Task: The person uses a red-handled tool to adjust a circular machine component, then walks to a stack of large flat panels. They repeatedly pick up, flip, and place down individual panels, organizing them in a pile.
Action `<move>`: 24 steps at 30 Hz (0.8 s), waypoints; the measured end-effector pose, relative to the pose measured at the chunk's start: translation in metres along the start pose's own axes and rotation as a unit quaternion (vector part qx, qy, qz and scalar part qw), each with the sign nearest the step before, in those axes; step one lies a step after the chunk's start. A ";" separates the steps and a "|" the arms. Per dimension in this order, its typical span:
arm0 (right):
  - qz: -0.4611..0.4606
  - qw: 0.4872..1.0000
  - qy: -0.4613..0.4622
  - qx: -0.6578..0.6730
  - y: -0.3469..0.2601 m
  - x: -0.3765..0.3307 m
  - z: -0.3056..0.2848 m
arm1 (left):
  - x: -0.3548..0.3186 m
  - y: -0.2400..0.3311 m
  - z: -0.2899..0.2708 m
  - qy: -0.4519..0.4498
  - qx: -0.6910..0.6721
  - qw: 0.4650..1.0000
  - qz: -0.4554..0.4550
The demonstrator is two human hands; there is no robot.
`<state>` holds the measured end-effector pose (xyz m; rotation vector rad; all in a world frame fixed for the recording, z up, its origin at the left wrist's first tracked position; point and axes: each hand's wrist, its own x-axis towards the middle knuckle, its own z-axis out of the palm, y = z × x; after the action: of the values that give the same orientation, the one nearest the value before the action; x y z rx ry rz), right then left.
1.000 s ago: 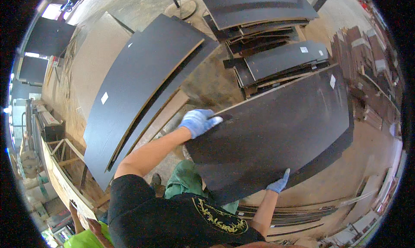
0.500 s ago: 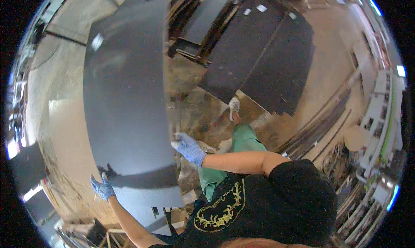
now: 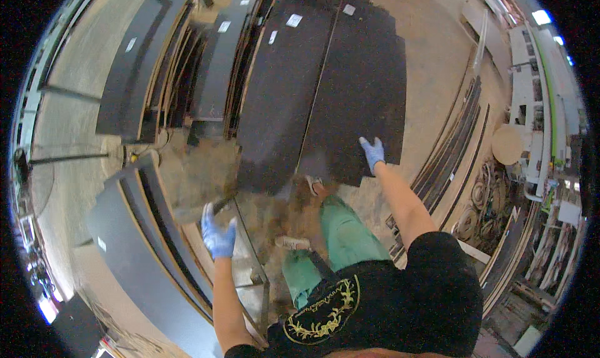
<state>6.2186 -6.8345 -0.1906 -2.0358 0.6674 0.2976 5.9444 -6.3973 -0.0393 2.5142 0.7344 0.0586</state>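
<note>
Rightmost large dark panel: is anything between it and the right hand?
Nothing visible. The right hand, open, overlaps the near right corner of the dark panel in view; whether they touch cannot be told.

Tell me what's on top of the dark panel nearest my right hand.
The dark panel has a white label near its far end. Your right hand hides a small patch of it; what lies there can't be seen.

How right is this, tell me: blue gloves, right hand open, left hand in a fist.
Wrong: the head view shows the left hand open, not in a fist. The right hand is open and the gloves are blue.
</note>
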 end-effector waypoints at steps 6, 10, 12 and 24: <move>0.192 0.956 -0.114 0.190 -0.001 0.034 0.018 | 0.182 0.063 0.113 -0.125 -0.031 0.978 -0.163; 0.269 0.908 -0.217 0.236 -0.004 0.047 0.002 | 0.228 0.088 0.139 -0.184 -0.072 0.959 -0.204; 0.279 0.904 -0.226 0.233 -0.010 0.042 0.002 | 0.230 0.083 0.140 -0.186 -0.077 0.956 -0.213; 0.220 0.914 -0.209 0.268 0.037 -0.056 -0.036 | 0.102 0.055 0.141 -0.192 0.014 0.952 -0.239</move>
<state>6.1498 -6.8615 -0.1722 -1.2302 0.8206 0.7068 6.0830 -6.4502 -0.1448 2.2018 1.1478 -0.5938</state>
